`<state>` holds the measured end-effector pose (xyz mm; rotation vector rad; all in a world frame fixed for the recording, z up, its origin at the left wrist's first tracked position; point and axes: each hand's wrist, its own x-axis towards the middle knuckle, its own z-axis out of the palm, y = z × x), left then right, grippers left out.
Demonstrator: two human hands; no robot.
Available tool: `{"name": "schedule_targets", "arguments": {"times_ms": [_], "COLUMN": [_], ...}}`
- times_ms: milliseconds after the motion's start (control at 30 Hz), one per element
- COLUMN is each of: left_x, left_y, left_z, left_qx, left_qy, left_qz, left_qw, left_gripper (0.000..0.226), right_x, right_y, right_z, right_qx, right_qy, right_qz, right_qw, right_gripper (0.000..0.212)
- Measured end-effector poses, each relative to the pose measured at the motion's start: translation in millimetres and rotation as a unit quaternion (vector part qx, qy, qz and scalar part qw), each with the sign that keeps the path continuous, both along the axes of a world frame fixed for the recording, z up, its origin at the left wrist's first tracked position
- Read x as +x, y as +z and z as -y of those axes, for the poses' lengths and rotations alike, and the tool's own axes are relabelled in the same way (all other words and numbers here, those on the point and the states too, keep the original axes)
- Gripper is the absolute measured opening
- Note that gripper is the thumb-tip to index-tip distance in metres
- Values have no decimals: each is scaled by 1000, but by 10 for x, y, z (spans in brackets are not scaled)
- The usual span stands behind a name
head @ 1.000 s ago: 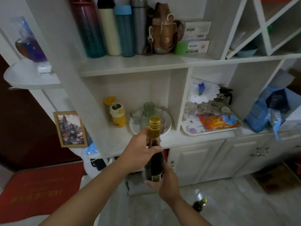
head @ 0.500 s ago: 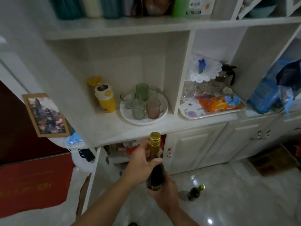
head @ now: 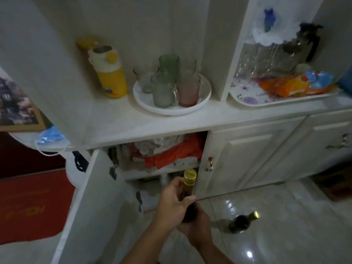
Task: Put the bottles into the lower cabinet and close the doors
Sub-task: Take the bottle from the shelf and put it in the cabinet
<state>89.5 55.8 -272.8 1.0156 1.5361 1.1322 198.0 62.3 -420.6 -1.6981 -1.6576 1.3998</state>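
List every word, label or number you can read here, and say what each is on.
None can be read for certain.
Red mat: gold lettering, upside down and blurred.
Orange snack packet: print too blurred.
Held bottle, in both hands: no label in view.
Bottle on the floor: label too dark.

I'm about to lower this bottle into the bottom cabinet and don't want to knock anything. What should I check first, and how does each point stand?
1. Grip: left hand around the neck of the held bottle, right hand under its base: ok.
2. Left door swung wide open: ok.
3. Right door shut, narrowing the opening: not ok.
4. Upper inner shelf crowded with red cloth: not ok for placing there.
5. Free room on the lower level: cannot tell, dark and hidden behind the hands.
6. Second bottle stands on the floor, apart from the hands: ok.
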Motion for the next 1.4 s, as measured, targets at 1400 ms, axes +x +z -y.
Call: {"name": "schedule_targets", "arguments": {"times_ms": [1400], "left_x": [-819], "left_y": [-3099], "left_z": [-417], "left_qx": [7], "left_qy": [256], "left_qz": [-117], "left_qw": [960], "left_gripper": [35], "right_x": [-1161], "right_y": [-2853], "right_z": [-770], "right_qx": [1], "right_qy": [92], "right_qz": [74], "right_qw": [993], "right_gripper": [42]}}
